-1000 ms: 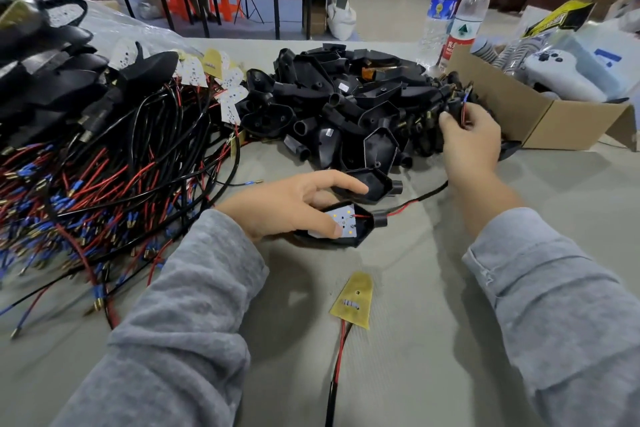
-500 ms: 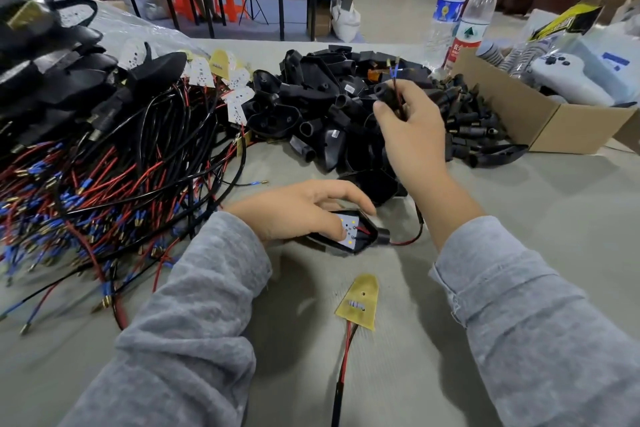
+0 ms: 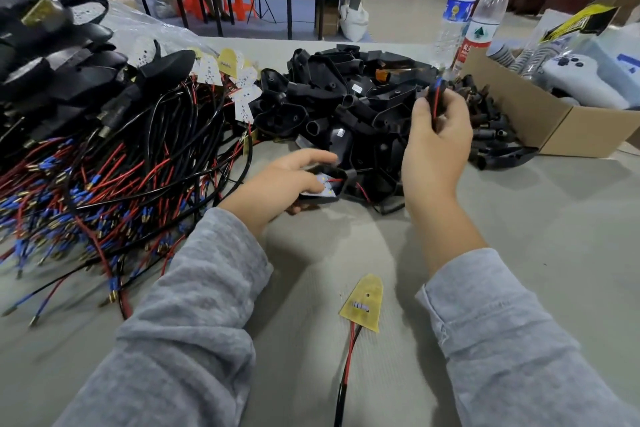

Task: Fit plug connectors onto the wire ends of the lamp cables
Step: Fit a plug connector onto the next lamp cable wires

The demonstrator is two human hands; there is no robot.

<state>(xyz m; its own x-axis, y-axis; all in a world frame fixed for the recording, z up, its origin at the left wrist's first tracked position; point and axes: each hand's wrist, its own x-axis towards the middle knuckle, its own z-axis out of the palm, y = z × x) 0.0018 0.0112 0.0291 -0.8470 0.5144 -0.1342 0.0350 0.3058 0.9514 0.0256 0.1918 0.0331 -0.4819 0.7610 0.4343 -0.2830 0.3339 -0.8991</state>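
Observation:
My left hand (image 3: 277,184) grips a black lamp housing (image 3: 329,180) with a white LED board inside, at the near edge of the heap of black housings (image 3: 346,104). Its red and black cable (image 3: 363,191) loops to my right hand (image 3: 436,146), which is raised over the heap and pinches the wire ends with a small black plug connector (image 3: 435,94); blue tips stick out above the fingers. Whether the connector is seated on the wires is hidden by my fingers.
A tangle of red and black cables (image 3: 104,184) with blue terminals fills the left. Small black plug connectors (image 3: 488,121) lie beside a cardboard box (image 3: 554,121) at the right. Two water bottles (image 3: 481,17) stand behind. A yellow circuit board (image 3: 363,302) with wires lies near me.
My right hand pulled the wire ends from the connector pile at the right, swung left over the heap, then came back right. My left hand slid the housing toward the heap.

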